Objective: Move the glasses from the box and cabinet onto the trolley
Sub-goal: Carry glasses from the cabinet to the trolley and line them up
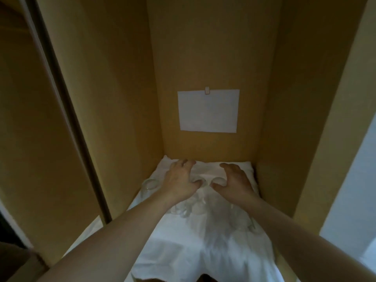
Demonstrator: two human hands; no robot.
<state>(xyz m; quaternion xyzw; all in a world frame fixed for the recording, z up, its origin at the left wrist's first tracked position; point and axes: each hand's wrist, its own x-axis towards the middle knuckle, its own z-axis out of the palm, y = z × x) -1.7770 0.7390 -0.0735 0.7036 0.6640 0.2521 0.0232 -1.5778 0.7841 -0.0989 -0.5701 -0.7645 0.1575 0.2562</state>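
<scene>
Several clear glasses stand on a white cloth [203, 251] at the bottom of a tall cardboard box [114, 119]. My left hand [180, 181] reaches in with its fingers spread and curved, its thumb next to the rim of one glass [200, 181]. My right hand [236, 182] mirrors it, thumb beside a second glass [220, 180]. Neither hand plainly grips anything. Another glass [150, 185] stands by the left wall. More glasses [181, 210] sit partly hidden under my forearms.
A white sheet of paper [208, 110] is clipped to the box's back wall. The box walls stand close on the left, back and right. A dark upright edge [67, 110] runs outside the box on the left. A pale surface [350, 190] shows at the right.
</scene>
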